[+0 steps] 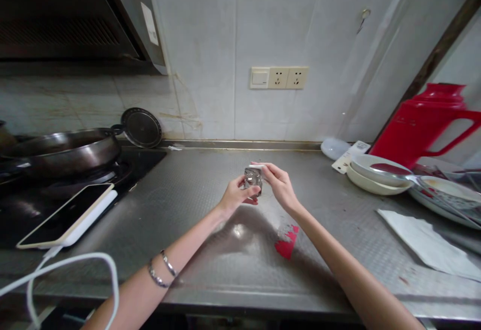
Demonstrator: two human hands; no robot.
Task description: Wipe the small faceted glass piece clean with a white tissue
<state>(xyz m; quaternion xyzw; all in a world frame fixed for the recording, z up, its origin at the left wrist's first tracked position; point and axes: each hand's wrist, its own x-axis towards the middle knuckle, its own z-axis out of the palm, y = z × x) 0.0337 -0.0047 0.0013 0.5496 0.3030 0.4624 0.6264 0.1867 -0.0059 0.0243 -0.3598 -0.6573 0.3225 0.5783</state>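
A small, greyish see-through glass (252, 180) is held above the steel counter by my left hand (237, 195), its thumb across the front and fingers around the side. My right hand (278, 182) is closed at the glass's upper right, pinching a thin white piece, perhaps tissue or cloth (257, 167), against the rim. Fingers hide part of that white piece, so its kind is unclear. Below the right wrist, a torn red patch (287, 244) sticks to the counter (225, 270).
On the left, a pan (71, 152) stands on the black stove, with a phone (67, 217) and white cable (75, 260) nearer. Stacked bowls (376, 182), a red thermos jug (421, 124) and a white sheet (428, 242) occupy the right. Sockets (279, 77) are on the wall.
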